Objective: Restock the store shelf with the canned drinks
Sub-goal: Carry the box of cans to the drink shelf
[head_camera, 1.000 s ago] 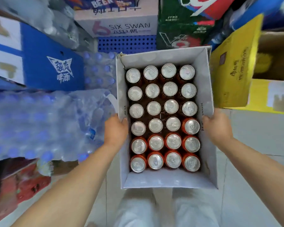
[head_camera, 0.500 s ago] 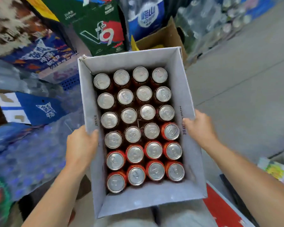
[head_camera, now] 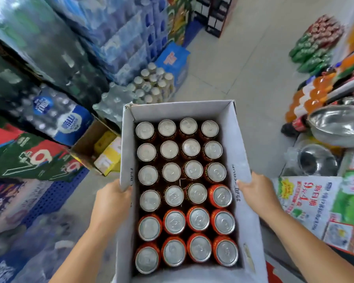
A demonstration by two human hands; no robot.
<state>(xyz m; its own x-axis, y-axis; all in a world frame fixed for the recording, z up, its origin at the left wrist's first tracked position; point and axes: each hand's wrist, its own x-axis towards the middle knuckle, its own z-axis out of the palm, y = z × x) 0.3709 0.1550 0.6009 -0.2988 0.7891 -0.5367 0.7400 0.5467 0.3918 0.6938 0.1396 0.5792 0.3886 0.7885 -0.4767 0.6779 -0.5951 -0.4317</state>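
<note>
On the left, the water packs point(head_camera: 55, 115) have swung aside; a second ago the person faced the stockpile, and now the view opens onto the aisle floor point(head_camera: 233, 68). The left hand point(head_camera: 110, 203) clamps the left wall of the cardboard box point(head_camera: 127, 160), its fingers hidden outside it. The cans point(head_camera: 192, 170) stand upright inside the box, four across and six deep, none removed. The right hand point(head_camera: 258, 193) grips the right wall, thumb along the rim. The person appears to be carrying the stock toward the shelf, with shelving not yet begun.
</note>
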